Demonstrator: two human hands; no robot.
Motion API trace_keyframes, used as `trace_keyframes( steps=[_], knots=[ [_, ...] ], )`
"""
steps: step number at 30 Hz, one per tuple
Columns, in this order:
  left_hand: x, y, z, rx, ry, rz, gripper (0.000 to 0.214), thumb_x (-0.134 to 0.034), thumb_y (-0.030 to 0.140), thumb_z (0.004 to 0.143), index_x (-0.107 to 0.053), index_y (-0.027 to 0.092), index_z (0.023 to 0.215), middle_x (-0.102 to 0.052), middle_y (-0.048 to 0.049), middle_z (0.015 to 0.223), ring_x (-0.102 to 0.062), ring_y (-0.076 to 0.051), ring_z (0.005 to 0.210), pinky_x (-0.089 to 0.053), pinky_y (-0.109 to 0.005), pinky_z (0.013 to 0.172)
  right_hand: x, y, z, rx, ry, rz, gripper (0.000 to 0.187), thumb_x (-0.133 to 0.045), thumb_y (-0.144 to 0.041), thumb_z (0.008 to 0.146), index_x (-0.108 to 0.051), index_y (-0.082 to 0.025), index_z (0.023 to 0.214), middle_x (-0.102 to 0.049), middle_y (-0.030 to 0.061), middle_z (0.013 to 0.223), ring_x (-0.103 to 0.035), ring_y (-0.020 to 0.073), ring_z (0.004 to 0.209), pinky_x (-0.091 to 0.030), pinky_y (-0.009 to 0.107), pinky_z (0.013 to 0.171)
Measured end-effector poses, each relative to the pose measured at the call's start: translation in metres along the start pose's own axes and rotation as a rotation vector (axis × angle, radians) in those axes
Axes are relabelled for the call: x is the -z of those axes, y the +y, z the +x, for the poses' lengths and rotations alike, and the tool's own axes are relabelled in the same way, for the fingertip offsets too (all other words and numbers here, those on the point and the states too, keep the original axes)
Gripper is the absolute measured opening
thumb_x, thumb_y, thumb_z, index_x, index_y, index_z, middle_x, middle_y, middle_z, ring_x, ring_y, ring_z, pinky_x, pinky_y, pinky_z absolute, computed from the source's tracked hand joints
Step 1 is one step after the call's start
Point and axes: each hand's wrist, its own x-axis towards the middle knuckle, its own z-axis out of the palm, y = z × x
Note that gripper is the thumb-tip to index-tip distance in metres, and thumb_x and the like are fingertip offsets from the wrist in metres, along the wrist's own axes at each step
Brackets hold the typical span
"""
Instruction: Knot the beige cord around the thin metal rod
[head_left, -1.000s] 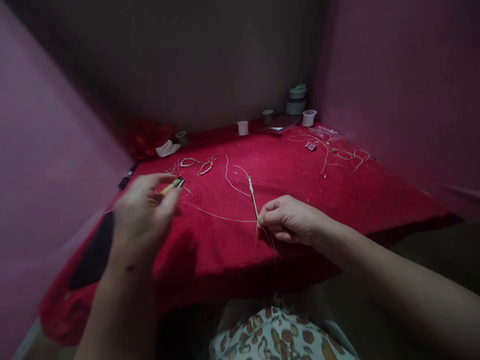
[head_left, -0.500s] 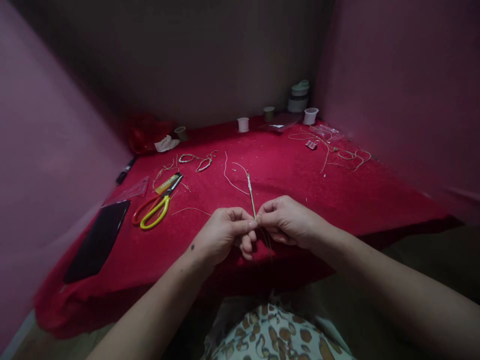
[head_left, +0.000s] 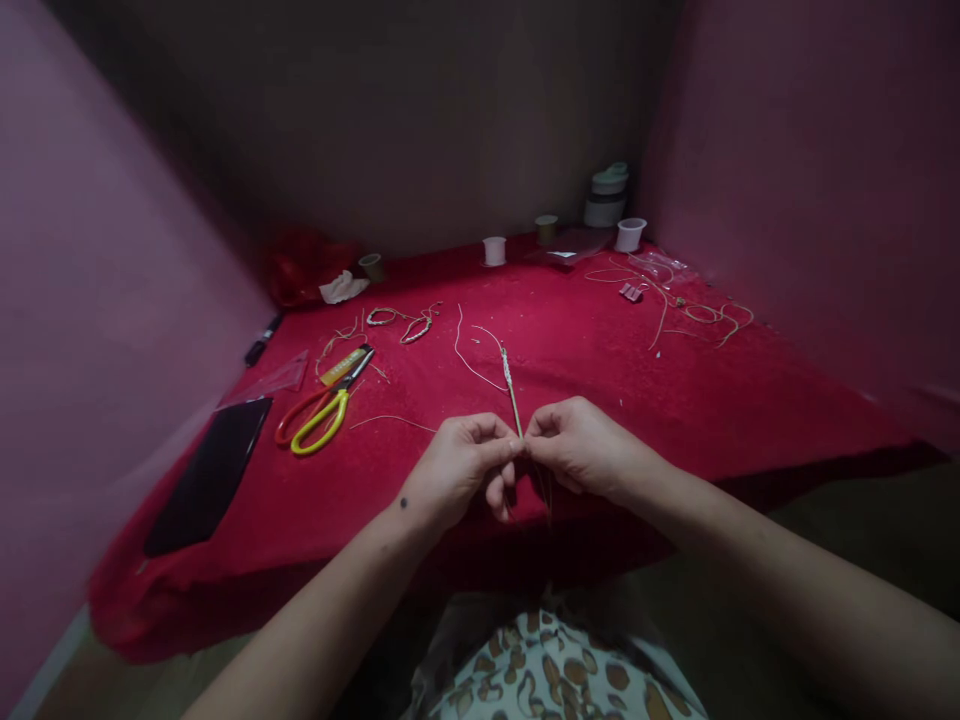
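Note:
A thin cord bracelet stretches away from my fingertips over the red cloth, with a pale braided part at its far end. My left hand pinches its near end between thumb and index finger. Touching the same spot, my right hand is also closed in a pinch on the cord. Loose strands hang below the fingers toward the table edge. A pale thread curves out to the left of the braided part. The exact grip point is partly hidden by the fingertips.
Yellow-and-red-handled scissors and a black flat device lie on the left. Two finished-looking bracelets rest behind them. Loose cords and a binder clip lie at right. Small cups line the back of the red-covered table.
The whole view has shifted slightly, so things appear a little farther right. Both hands keep their pinch on the cord, and my right fingers have drawn closer together over it.

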Motion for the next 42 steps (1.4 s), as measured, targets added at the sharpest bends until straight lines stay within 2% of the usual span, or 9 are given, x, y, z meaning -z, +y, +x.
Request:
trace_keyframes(
  steps=[9, 14, 18, 24, 27, 30, 32, 36, 42],
  knots=[
    [-0.003, -0.002, 0.005, -0.017, 0.068, 0.05, 0.019, -0.059, 0.025, 0.073, -0.051, 0.015, 0.06, -0.046, 0.0068, 0.038, -0.036, -0.006, 0.023, -0.028, -0.018, 0.025, 0.0, -0.001, -0.003, 0.039, 0.049, -0.145, 0.015, -0.051, -0.01, 0.071, -0.05, -0.017, 0.058, -0.042, -0.0063, 0.037, -0.035, 0.006, 0.029, -0.022, 0.017, 0.031],
    [-0.006, -0.002, 0.003, -0.011, 0.087, 0.108, 0.024, -0.056, 0.027, 0.076, -0.049, 0.016, 0.057, -0.048, 0.0058, 0.038, -0.035, -0.005, 0.023, -0.026, -0.017, 0.026, 0.009, -0.009, -0.026, 0.229, 0.175, -0.378, 0.017, -0.052, -0.013, 0.073, -0.056, -0.015, 0.057, -0.054, -0.0004, 0.048, -0.047, 0.0086, 0.045, -0.032, 0.019, 0.045],
    [-0.007, -0.003, 0.001, -0.033, 0.076, 0.116, 0.022, -0.054, 0.029, 0.078, -0.054, 0.014, 0.062, -0.054, 0.004, 0.043, -0.035, -0.004, 0.024, -0.024, -0.016, 0.026, -0.01, -0.003, -0.051, 0.318, 0.175, -0.427, 0.02, -0.047, -0.016, 0.08, -0.061, -0.016, 0.065, -0.057, 0.001, 0.054, -0.051, 0.0109, 0.052, -0.034, 0.021, 0.05],
    [-0.01, -0.004, 0.0, -0.04, 0.098, 0.007, 0.018, -0.056, 0.025, 0.076, -0.049, 0.016, 0.063, -0.054, 0.0044, 0.049, -0.032, -0.003, 0.027, -0.023, -0.016, 0.025, -0.045, 0.009, -0.074, 0.362, -0.105, -0.75, 0.015, -0.051, -0.011, 0.075, -0.062, -0.015, 0.066, -0.063, 0.0052, 0.06, -0.052, 0.0134, 0.049, -0.03, 0.025, 0.047],
    [-0.008, -0.006, 0.0, -0.056, 0.087, -0.047, 0.017, -0.058, 0.025, 0.075, -0.049, 0.016, 0.064, -0.05, 0.006, 0.049, -0.031, -0.002, 0.026, -0.023, -0.015, 0.025, -0.032, 0.005, -0.072, 0.436, -0.097, -0.496, 0.017, -0.053, -0.017, 0.078, -0.061, -0.016, 0.063, -0.064, 0.0047, 0.066, -0.056, 0.013, 0.056, -0.038, 0.023, 0.053],
    [-0.005, -0.009, 0.002, -0.052, 0.053, -0.092, 0.017, -0.059, 0.027, 0.075, -0.05, 0.016, 0.067, -0.049, 0.0062, 0.049, -0.029, -0.002, 0.025, -0.025, -0.016, 0.025, -0.011, 0.001, -0.056, 0.238, 0.193, -0.071, 0.013, -0.049, -0.019, 0.082, -0.06, -0.015, 0.087, -0.06, 0.0022, 0.059, -0.053, 0.0113, 0.047, -0.04, 0.021, 0.045],
    [-0.004, -0.009, 0.002, -0.05, 0.048, -0.093, 0.018, -0.06, 0.028, 0.075, -0.05, 0.016, 0.067, -0.049, 0.006, 0.049, -0.029, -0.002, 0.025, -0.025, -0.016, 0.025, -0.002, 0.0, -0.042, 0.04, 0.104, 0.244, 0.015, -0.05, -0.019, 0.08, -0.056, -0.014, 0.093, -0.058, 0.0006, 0.055, -0.051, 0.0115, 0.039, -0.038, 0.021, 0.036],
    [-0.003, -0.009, 0.003, -0.069, 0.041, -0.061, 0.019, -0.059, 0.029, 0.076, -0.051, 0.016, 0.066, -0.051, 0.0045, 0.048, -0.031, -0.003, 0.026, -0.026, -0.016, 0.025, 0.0, 0.001, -0.019, -0.057, -0.201, 0.592, 0.008, -0.051, -0.011, 0.073, -0.058, -0.009, 0.07, -0.062, 0.0068, 0.067, -0.055, 0.009, 0.039, -0.037, 0.017, 0.029],
    [-0.002, -0.011, 0.0, -0.061, 0.022, -0.074, 0.016, -0.057, 0.028, 0.077, -0.051, 0.016, 0.069, -0.046, 0.0066, 0.044, -0.031, -0.004, 0.025, -0.027, -0.017, 0.025, -0.003, -0.001, -0.005, -0.112, -0.147, 0.573, 0.02, -0.05, -0.011, 0.074, -0.052, -0.011, 0.055, -0.047, -0.0027, 0.046, -0.04, 0.004, 0.028, -0.025, 0.014, 0.024]
  ],
)
